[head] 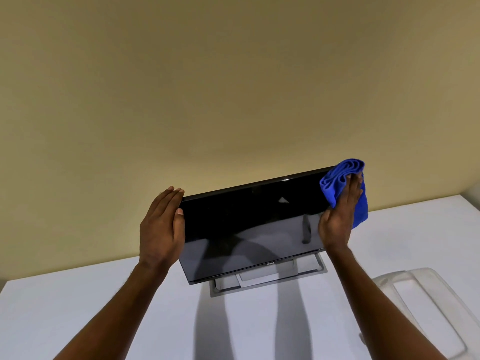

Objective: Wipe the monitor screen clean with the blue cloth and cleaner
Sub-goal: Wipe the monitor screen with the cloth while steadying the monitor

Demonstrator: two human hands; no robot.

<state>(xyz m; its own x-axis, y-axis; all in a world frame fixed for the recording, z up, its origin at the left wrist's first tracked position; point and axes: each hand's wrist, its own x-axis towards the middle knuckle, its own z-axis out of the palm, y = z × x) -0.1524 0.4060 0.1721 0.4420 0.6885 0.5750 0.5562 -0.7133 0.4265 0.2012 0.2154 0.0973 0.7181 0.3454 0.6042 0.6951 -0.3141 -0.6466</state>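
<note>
A black monitor (246,224) with a dark glossy screen stands on a grey stand on the white table (78,313), tilted in the view. My left hand (161,229) grips its left edge, fingers behind and thumb on the front bezel. My right hand (340,214) presses a bunched blue cloth (359,201) flat against the screen's upper right corner; part of the cloth hangs past the monitor's right edge. No cleaner bottle is visible.
A white plastic lid or bin (428,307) lies on the table at the lower right. A plain beige wall (233,87) rises right behind the monitor. The monitor's stand (259,279) rests near the table's back edge.
</note>
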